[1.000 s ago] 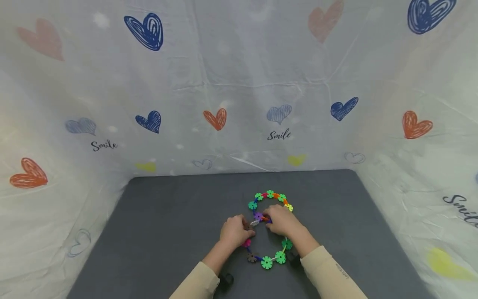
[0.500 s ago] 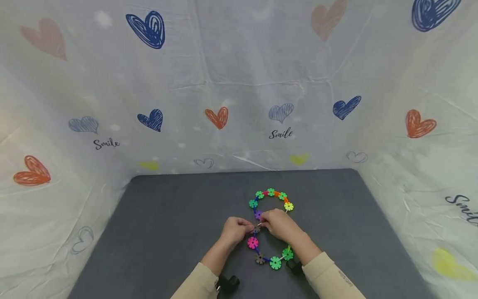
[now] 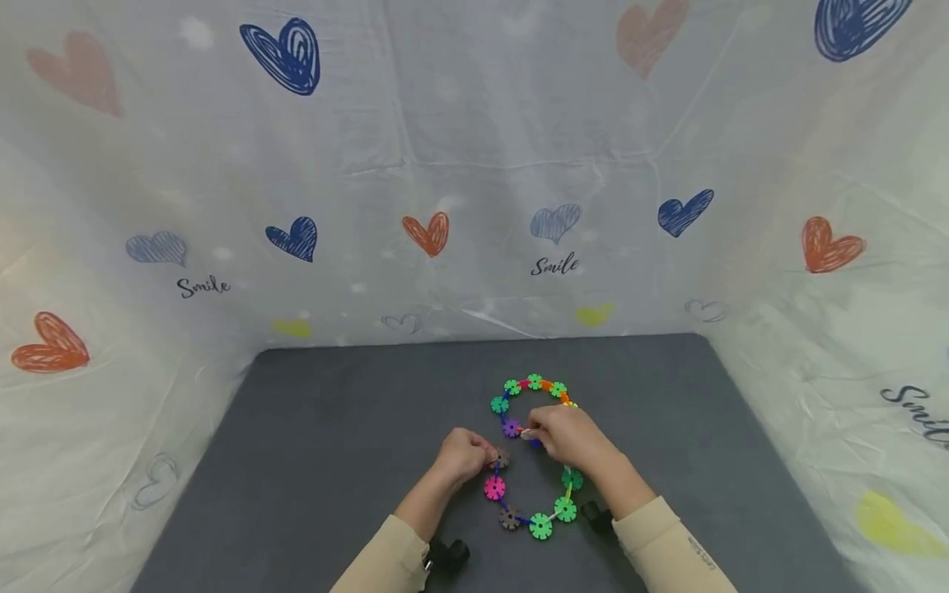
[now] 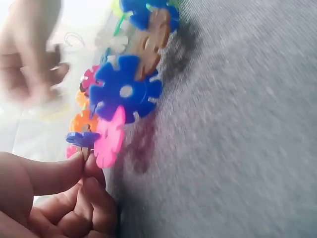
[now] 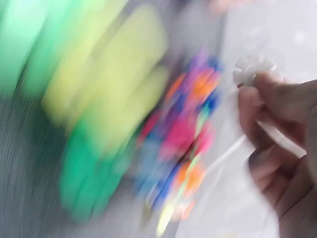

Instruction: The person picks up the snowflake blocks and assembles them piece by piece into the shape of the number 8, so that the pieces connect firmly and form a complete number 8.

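Observation:
My left hand (image 3: 465,455) pinches a brown notched disc (image 3: 502,459) at the left end of the chain's lower loop. In the left wrist view, thumb and fingertip grip that disc's edge, with a blue disc (image 4: 126,91) and a pink disc (image 4: 110,137) linked just beyond. A loose white notched disc (image 5: 252,69) is held between thumb and finger of my right hand (image 3: 571,436), apart from the brown one. Just left of the right fingertips lies a purple disc (image 3: 511,427). The right hand covers part of the chain where the loops meet.
Linked flower-shaped discs form a rough figure eight on the dark grey table (image 3: 356,445). Green discs (image 3: 540,526) run along the near side, others along the far arc. A white curtain (image 3: 474,165) printed with hearts surrounds the table.
The white disc, close against the brown disc half a second ago, has moved away up and right with my right hand. My left hand keeps its pinch; the lower loop has shifted slightly.

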Demonstrator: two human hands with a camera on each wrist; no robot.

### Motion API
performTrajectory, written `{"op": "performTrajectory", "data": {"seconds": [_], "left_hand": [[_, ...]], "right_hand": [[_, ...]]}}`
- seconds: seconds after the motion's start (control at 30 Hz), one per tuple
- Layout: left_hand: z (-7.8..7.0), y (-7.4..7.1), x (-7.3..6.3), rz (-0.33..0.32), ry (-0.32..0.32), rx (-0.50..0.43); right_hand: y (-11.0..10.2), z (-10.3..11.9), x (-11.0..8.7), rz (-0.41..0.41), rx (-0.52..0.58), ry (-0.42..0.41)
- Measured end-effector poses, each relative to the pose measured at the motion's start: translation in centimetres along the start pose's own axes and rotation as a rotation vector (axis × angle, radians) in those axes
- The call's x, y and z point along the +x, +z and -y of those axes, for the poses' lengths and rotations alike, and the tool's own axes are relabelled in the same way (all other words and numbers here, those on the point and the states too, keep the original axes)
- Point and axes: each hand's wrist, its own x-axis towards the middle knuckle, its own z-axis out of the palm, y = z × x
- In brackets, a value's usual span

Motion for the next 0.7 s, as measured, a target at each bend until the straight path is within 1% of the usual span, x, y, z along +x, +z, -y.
{"op": "performTrajectory", "data": {"seconds": [0.07, 0.13, 0.2, 0.27, 0.37, 0.47, 0.57, 0.7], "left_hand": [[0.0, -0.3, 0.1, -0.004, 0.005, 0.0], [0.1, -0.5, 0.1, 0.004, 0.013, -0.016], [0.2, -0.7, 0.1, 0.017, 0.018, -0.036], [0.4, -0.8, 0.1, 0.033, 0.035, -0.056], [0.6, -0.7, 0.0, 0.05, 0.069, -0.087], [0.9, -0.4, 0.0, 0.052, 0.096, -0.11], [1.1, -0.1, -0.2, 0.04, 0.094, -0.121], [1.4, 0.3, -0.4, 0.022, 0.074, -0.136]], "right_hand": [[-0.2, 0.5, 0.2, 0.01, 0.034, 0.005], [-0.2, 1.0, 0.3, 0.053, 0.065, 0.007], [0.1, 1.4, 0.3, 0.084, 0.073, 0.032], [0.4, 1.5, 0.1, 0.089, 0.055, 0.046], [1.0, 1.6, -0.1, 0.057, 0.009, 0.039], [1.4, 1.4, -0.4, 0.026, -0.038, 0.026], [1.8, 1.2, -0.8, 0.009, -0.057, 0.009], [2.0, 1.0, -1.1, -0.001, -0.037, -0.025]]}}
